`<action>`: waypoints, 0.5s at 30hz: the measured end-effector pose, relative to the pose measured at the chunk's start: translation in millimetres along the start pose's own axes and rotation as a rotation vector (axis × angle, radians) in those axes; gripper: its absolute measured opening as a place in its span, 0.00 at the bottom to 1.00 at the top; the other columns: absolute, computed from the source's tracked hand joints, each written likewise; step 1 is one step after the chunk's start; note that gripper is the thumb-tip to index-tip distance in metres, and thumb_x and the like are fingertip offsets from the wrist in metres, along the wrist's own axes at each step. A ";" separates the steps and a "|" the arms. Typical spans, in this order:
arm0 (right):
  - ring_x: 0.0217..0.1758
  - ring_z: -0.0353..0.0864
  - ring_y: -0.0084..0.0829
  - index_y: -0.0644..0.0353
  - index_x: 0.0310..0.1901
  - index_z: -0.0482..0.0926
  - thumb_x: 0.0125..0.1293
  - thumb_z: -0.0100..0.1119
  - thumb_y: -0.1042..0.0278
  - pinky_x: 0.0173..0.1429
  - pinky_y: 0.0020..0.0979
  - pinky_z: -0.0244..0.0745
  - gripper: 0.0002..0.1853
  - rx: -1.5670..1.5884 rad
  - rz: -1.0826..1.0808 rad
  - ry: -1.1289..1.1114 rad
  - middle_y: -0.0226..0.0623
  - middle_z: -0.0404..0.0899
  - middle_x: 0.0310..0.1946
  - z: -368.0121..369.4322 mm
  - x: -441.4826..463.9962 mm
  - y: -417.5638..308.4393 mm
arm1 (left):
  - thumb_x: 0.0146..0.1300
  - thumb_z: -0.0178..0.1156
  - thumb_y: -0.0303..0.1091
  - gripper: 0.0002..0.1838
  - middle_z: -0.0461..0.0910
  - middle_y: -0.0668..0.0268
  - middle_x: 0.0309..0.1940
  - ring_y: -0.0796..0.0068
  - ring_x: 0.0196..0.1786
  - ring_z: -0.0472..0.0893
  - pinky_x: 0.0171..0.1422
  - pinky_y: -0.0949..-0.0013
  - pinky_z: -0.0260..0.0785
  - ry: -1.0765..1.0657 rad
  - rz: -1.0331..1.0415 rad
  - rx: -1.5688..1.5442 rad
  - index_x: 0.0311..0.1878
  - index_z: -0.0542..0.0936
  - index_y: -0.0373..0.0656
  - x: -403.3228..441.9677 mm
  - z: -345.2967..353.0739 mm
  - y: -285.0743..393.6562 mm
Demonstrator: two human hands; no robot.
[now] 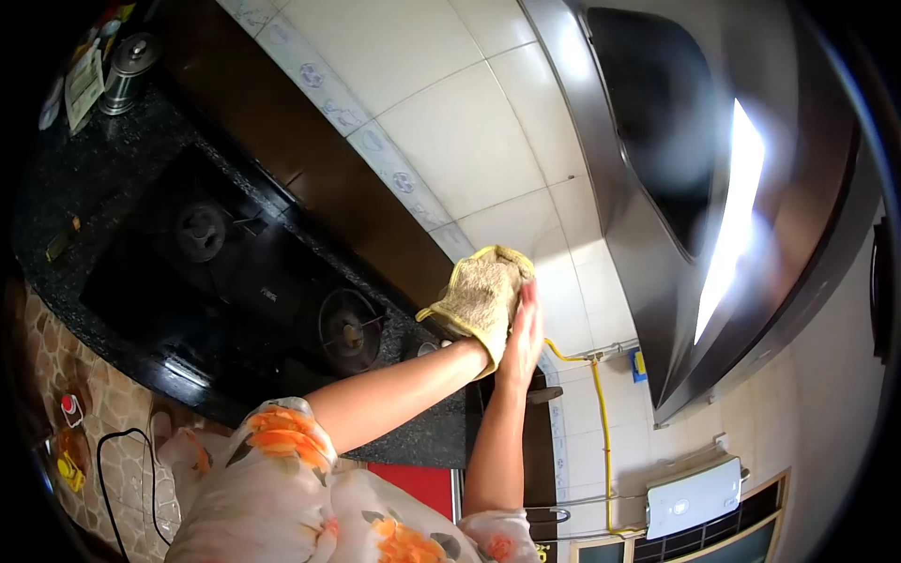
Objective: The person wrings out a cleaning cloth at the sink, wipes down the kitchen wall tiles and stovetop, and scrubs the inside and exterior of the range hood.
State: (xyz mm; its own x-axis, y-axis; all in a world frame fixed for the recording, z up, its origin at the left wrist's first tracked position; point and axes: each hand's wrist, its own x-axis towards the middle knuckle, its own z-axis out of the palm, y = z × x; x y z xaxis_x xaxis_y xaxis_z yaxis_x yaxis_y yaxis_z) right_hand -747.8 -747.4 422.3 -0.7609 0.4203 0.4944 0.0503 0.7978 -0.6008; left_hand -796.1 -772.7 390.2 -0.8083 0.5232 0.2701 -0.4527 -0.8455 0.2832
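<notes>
A tan, rough-textured cloth (488, 291) with yellow edging covers my left hand, wrapping it down to the wrist like a mitt. Only the forearm (404, 385) shows below it, so the fingers are hidden. Against the cloth's right side lies my right hand (526, 328), its fingers stretched out and flat. Both arms are raised in front of the tiled wall, above the edge of the dark counter. Whether anything else is under the cloth I cannot tell.
A black gas hob (253, 281) with round burners is set in the speckled counter. A steel canister (129, 73) stands at its far left end. The range hood (648, 206) overhangs on the right. A yellow hose (603, 441) runs down the tiles beside a white wall unit (694, 497).
</notes>
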 end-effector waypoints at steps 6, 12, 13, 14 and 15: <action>0.63 0.67 0.40 0.62 0.68 0.55 0.72 0.41 0.55 0.64 0.36 0.62 0.28 -0.059 0.232 -0.151 0.50 0.65 0.61 -89.4 -115.1 87.1 | 0.66 0.45 0.45 0.22 0.63 0.65 0.59 0.69 0.62 0.62 0.65 0.66 0.56 -0.002 0.194 0.052 0.60 0.62 0.46 31.4 29.4 -24.5; 0.68 0.57 0.48 0.52 0.71 0.45 0.65 0.39 0.36 0.68 0.48 0.56 0.40 0.910 0.436 0.064 0.55 0.52 0.67 -106.6 -95.6 117.6 | 0.62 0.48 0.41 0.17 0.67 0.64 0.52 0.66 0.57 0.65 0.60 0.65 0.59 -0.001 0.333 0.207 0.52 0.68 0.46 29.1 64.1 -47.3; 0.70 0.53 0.48 0.51 0.71 0.43 0.64 0.40 0.34 0.69 0.49 0.52 0.41 1.045 0.358 0.078 0.54 0.48 0.69 -101.1 -78.3 106.7 | 0.62 0.49 0.41 0.16 0.68 0.64 0.50 0.66 0.56 0.66 0.59 0.64 0.59 -0.003 0.351 0.248 0.51 0.69 0.46 21.9 67.1 -52.9; 0.72 0.46 0.49 0.49 0.71 0.40 0.63 0.40 0.33 0.71 0.50 0.47 0.44 1.022 0.261 0.068 0.52 0.44 0.70 -96.5 -61.0 103.6 | 0.61 0.49 0.40 0.15 0.69 0.64 0.49 0.66 0.55 0.67 0.58 0.64 0.60 0.005 0.381 0.308 0.50 0.70 0.46 13.2 68.0 -57.8; 0.71 0.50 0.48 0.48 0.72 0.39 0.63 0.40 0.33 0.71 0.49 0.47 0.43 0.907 0.180 0.091 0.48 0.46 0.70 -93.4 -45.6 100.7 | 0.60 0.50 0.40 0.15 0.70 0.64 0.48 0.65 0.54 0.67 0.57 0.64 0.60 0.016 0.409 0.385 0.48 0.71 0.45 5.5 67.4 -61.4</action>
State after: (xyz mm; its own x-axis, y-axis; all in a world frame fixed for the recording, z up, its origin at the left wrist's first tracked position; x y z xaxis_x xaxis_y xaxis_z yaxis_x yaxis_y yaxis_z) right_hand -647.6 -645.9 398.0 -0.7352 0.5679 0.3700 -0.3911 0.0903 -0.9159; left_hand -747.4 -710.8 436.3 -0.8962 0.1569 0.4151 0.0664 -0.8775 0.4750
